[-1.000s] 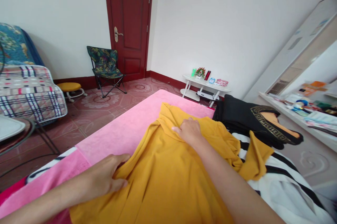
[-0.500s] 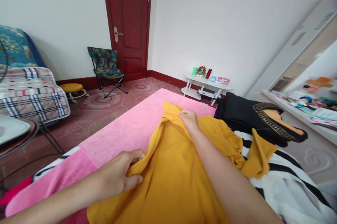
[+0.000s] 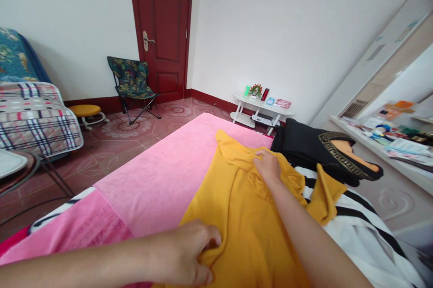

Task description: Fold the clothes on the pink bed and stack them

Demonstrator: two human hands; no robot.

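A mustard-yellow top (image 3: 233, 216) is spread over the pink bed cover, with soft folds running down its middle. My right hand (image 3: 267, 167) is closed on the cloth near its far edge, where the fabric bunches. Nearer to me, my left hand (image 3: 192, 252) pinches a fold along the left part between thumb and fingers. Off to the right a yellow flap (image 3: 324, 195), perhaps a sleeve, lies on a black-and-white striped cloth (image 3: 365, 234). The top's near end runs out of view at the bottom.
The pink bed cover (image 3: 162, 175) extends left and ahead. Folded black clothes (image 3: 304, 146) lie at the far right. Beyond stand a low white table (image 3: 243, 119), a folding chair (image 3: 131, 78) and a yellow stool (image 3: 84, 110). A cluttered shelf (image 3: 406, 168) runs along the right.
My left hand has moved right and nearer to me with its fold. My right hand has shifted right along the far edge, and the top's left side now lies flatter. The view has turned slightly right.
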